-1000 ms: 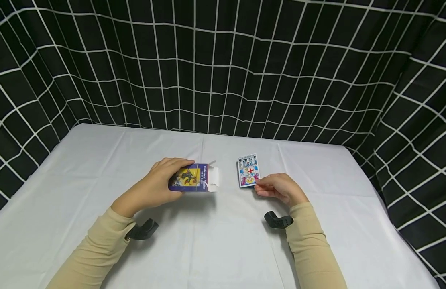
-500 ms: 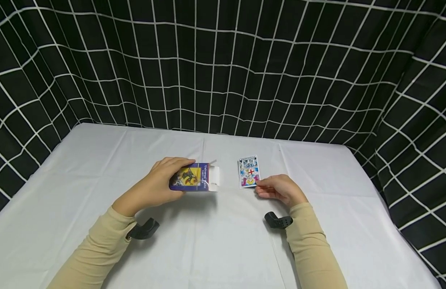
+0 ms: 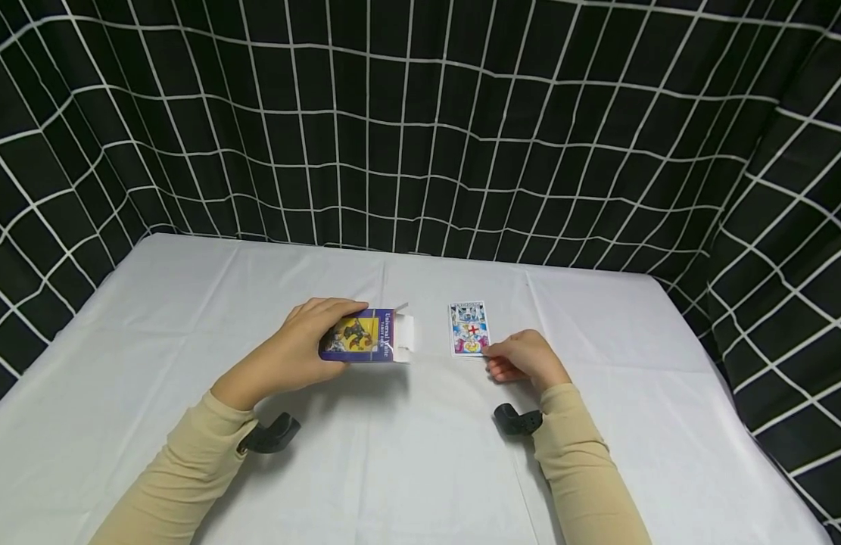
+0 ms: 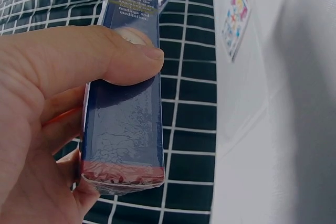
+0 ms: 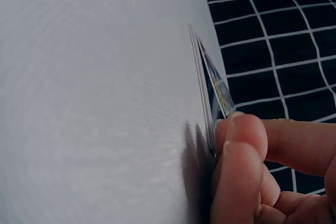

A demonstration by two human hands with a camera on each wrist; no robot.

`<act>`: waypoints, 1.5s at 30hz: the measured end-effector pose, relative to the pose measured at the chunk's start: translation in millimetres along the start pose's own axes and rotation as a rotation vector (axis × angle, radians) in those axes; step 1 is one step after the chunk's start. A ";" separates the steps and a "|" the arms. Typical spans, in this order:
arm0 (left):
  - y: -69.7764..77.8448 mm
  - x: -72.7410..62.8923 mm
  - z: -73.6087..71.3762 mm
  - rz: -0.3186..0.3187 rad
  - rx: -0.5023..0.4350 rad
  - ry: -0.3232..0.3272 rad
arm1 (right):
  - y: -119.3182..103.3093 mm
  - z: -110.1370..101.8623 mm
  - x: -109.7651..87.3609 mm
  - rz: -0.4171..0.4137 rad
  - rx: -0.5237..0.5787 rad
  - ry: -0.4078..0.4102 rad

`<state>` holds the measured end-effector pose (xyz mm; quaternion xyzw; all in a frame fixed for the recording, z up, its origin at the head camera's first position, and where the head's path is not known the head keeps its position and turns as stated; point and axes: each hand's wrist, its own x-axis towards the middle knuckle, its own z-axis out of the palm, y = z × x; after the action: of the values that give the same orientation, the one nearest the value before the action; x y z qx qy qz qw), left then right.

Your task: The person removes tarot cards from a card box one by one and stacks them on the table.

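My left hand [image 3: 294, 344] grips a purple-blue tarot card box [image 3: 357, 334] off the table, its flapped end standing open toward the right. In the left wrist view the thumb presses along the narrow side of the box [image 4: 126, 124]. A tarot card [image 3: 469, 328] with a red cross on its face lies to the right of the box. My right hand [image 3: 525, 357] pinches that card at its near right corner. Seen from the right wrist, the pinched card [image 5: 216, 77] slants up from a few thin cards [image 5: 202, 87] lying on the table, its near end raised.
A white cloth covers the table [image 3: 420, 454]. Black curtains with a white grid [image 3: 420, 136] stand behind it and at both sides. A black wrist device [image 3: 273, 433] sits on the left sleeve, another [image 3: 518, 418] on the right.
The card's far edge has sunk toward the table and come nearer. My right hand has shifted slightly left and toward me, still pinching the corner. The left hand and box have hardly moved.
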<state>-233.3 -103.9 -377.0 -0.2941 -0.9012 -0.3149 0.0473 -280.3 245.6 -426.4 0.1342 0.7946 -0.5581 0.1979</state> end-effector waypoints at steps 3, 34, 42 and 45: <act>0.8 0.4 0.1 -0.002 -0.003 -0.005 | 0.5 2.8 -0.5 -0.002 -0.040 0.023; 1.0 1.0 2.2 -0.018 -0.007 -0.022 | 0.6 7.7 -2.1 -0.030 -0.156 0.066; 1.2 -0.1 4.1 -0.009 -0.005 -0.014 | -6.9 4.3 -5.9 -0.090 -0.099 0.071; 1.5 0.5 4.7 -0.001 -0.004 -0.013 | -16.6 7.6 -15.4 -0.163 -0.092 0.128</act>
<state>-232.5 -99.9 -379.8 -0.2956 -0.9011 -0.3146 0.0407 -272.6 232.9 -407.7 0.0952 0.8387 -0.5255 0.1070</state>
